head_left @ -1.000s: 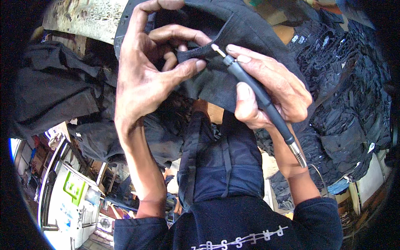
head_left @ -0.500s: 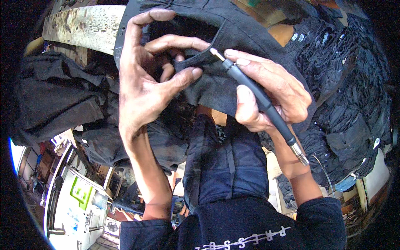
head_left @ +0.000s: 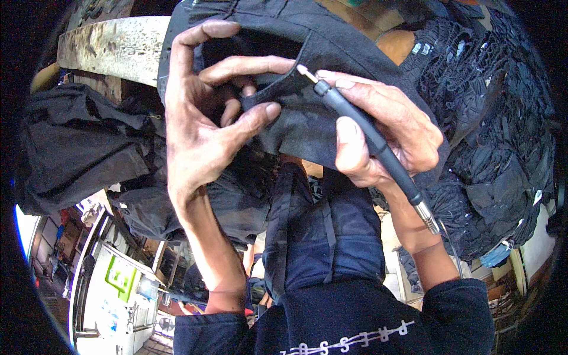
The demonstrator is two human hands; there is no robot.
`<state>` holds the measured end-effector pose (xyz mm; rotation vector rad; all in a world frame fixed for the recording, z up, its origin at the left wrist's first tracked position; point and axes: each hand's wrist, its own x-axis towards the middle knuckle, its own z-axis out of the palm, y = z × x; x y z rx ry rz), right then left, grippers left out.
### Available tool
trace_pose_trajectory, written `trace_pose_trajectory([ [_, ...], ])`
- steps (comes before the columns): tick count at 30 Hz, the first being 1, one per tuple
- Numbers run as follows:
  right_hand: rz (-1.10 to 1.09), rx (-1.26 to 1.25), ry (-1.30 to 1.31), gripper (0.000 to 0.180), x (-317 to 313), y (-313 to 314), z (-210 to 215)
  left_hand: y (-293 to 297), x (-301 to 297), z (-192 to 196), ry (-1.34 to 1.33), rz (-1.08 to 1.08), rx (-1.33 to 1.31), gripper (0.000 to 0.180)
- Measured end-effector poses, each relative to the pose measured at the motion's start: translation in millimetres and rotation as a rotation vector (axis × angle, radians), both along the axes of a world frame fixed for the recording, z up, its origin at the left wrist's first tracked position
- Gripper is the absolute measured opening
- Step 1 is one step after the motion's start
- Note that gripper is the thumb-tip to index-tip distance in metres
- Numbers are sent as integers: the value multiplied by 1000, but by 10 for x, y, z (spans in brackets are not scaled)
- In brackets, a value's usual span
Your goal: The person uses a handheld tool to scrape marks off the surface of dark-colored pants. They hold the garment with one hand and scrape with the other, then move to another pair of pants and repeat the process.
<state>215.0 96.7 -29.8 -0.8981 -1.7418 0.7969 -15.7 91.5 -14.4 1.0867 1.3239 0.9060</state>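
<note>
My left hand [head_left: 198,127] has its fingers inside the pocket opening of a dark garment [head_left: 302,133]. Its thumb rests on the outer cloth, and the stretched finger reaches along the inside to the pocket's stitched edge. My right hand [head_left: 399,121] grips a black pen-shaped rotary grinder [head_left: 381,145] between thumb and fingers. The grinder's small pinkish tip meets, or nearly meets, the pocket edge beside the left fingertip; contact is hard to make out. From its metal rear end a thin cable runs down past my right forearm. Part of the left fingers is hidden in the pocket.
A large heap of dark gathered garments [head_left: 497,130] lies to the right. More dark cloth [head_left: 83,148] is piled at the left, below a pale worn board [head_left: 115,50]. A green-framed item [head_left: 120,278] shows at the lower left.
The hands, garment and grinder tip have shifted slightly left together in the picture, and the background has shifted a little too. Both holds look the same.
</note>
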Motion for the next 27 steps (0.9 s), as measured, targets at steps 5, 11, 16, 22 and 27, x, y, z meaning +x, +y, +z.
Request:
trace_pose_trajectory([
  [5, 7, -40, -15, 31, 11, -12, 26, 9, -17, -12, 15, -27, 32, 91],
  [11, -10, -116, 4, 31, 5, -31, 36, 1, -9, 11, 7, -21, -36, 90],
  [16, -12, -157, -39, 29, 93, -48, 1, 21, 20, -19, -26, -64, 61, 82],
  [22, -63, -211, -126, 28, 138, -44, -81, 8, 15, -16, -8, -70, 53, 80],
  [27, -110, -124, -34, 29, 77, -78, -100, 11, 12, -6, -9, -76, 40, 80],
])
